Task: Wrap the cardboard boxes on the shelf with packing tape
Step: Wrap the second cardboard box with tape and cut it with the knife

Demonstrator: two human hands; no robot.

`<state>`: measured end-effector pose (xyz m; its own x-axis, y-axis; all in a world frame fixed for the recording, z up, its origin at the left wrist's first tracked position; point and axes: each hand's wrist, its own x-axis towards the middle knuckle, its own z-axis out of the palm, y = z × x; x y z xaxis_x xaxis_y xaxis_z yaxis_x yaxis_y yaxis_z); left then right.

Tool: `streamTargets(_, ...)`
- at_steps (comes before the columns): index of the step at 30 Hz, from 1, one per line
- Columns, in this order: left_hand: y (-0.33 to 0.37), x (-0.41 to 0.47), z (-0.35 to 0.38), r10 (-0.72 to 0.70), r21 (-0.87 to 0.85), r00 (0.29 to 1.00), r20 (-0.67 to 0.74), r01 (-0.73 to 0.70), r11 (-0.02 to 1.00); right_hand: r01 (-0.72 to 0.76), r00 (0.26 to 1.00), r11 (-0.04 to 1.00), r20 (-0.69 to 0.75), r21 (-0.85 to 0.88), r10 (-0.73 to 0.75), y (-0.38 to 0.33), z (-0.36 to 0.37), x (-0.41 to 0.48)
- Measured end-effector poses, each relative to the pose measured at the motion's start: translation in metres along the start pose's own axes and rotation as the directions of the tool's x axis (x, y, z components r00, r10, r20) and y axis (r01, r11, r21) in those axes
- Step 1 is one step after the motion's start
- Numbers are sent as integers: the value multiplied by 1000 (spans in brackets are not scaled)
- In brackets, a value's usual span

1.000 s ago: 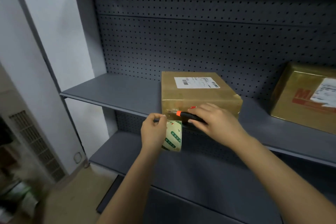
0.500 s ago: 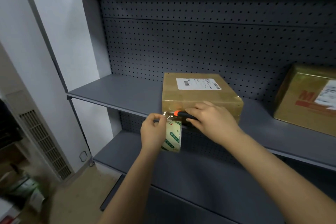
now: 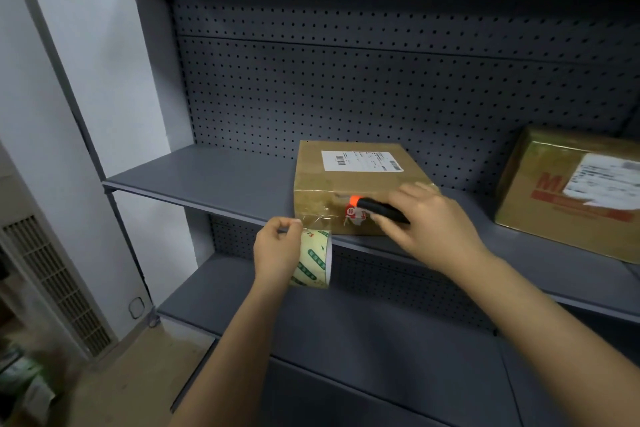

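A brown cardboard box (image 3: 349, 180) with a white label sits at the front edge of the grey shelf (image 3: 214, 180). My left hand (image 3: 277, 253) grips a roll of clear packing tape (image 3: 313, 258) just below the box's front left corner. A strip of tape runs from the roll up to the box's front face. My right hand (image 3: 429, 218) holds a black utility knife with an orange tip (image 3: 377, 208) against that front face. The knife tip points left, near a red sticker.
A second, tape-covered cardboard box (image 3: 568, 191) stands on the same shelf at the right. A perforated back panel (image 3: 381, 87) rises behind. A lower shelf (image 3: 363, 340) lies under my arms. A white wall and a vent grille (image 3: 59, 281) are at the left.
My right hand with the knife has slid to the right along the box's front face. My left hand and the roll have dropped slightly, away from the box.
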<state>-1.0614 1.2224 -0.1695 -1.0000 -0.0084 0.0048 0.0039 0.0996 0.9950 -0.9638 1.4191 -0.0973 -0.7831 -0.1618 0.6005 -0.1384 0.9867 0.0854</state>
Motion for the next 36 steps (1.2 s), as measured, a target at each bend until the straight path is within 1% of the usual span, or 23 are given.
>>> streamTargets(2, 0, 0, 1, -4, -10, 1000, -3, 4, 1000, -82, 995, 995, -44, 61, 84, -3, -1, 17)
streamTargets(4, 0, 0, 1, -6, -11, 1000, -1, 6, 1000, -156, 987, 983, -27, 100, 160, -2, 5, 39)
streamTargets(5, 0, 0, 1, -7, -10, 1000, 1, 7, 1000, -169, 985, 981, -5, 94, 170, 0, 10, 50)
streamTargets(9, -2, -3, 1, -6, -21, 1000, 5, 6, 1000, -163, 976, 987, 149, 1, 161, 11, 34, 85)
streamTargets(12, -3, -2, 1, 2, -7, 1000, 20, -2, 1000, -141, 959, 990, 248, 9, 135, 15, 49, 96)
streamTargets(15, -2, -1, 1, 6, 9, 1000, 18, -6, 1000, -88, 958, 996, 274, 16, 81, 16, 56, 93)
streamTargets(17, -3, -1, 2, 5, 2, 1000, 19, -5, 1000, -61, 975, 998, 216, 34, 52, 16, 58, 86)
streamTargets(18, -3, -1, 2, 6, -2, 1000, 20, -6, 1000, -43, 988, 997, 151, 64, 33, 15, 58, 82)
streamTargets(20, -4, 0, 2, 14, -2, 1000, 23, -14, 1000, 41, 999, 984, 26, 175, -46, 8, 58, 75)
streamTargets(21, -5, 0, 2, 17, -4, 1000, 23, -17, 1000, 99, 995, 968, -10, 229, -99, 3, 59, 73)
streamTargets(22, -4, 0, 2, 20, -7, 1000, 22, -20, 1000, 146, 989, 952, -17, 269, -147, -2, 60, 72)
streamTargets(24, -4, 0, 2, 26, -2, 999, 21, -26, 1000, 174, 982, 937, 22, 302, -189, -13, 66, 74)
streamTargets(26, -5, 1, 1, 24, 11, 1000, 20, -24, 1000, 159, 983, 929, 33, 336, -180, -19, 77, 77)
streamTargets(28, -7, 2, 0, 11, 9, 1000, 17, -11, 1000, 111, 991, 898, 26, 427, -134, -21, 85, 77)
streamTargets(30, -11, 1, 0, 8, -2, 1000, 14, -8, 1000, 85, 994, 872, 12, 482, -104, -19, 92, 76)
streamTargets(33, -20, -5, 0, 1, 32, 999, 33, -2, 999, 92, 995, 870, -13, 485, -98, -19, 93, 77)
streamTargets(36, -31, -8, -9, -24, 2, 1000, -15, 24, 1000, 99, 994, 870, -6, 483, -109, -19, 92, 75)
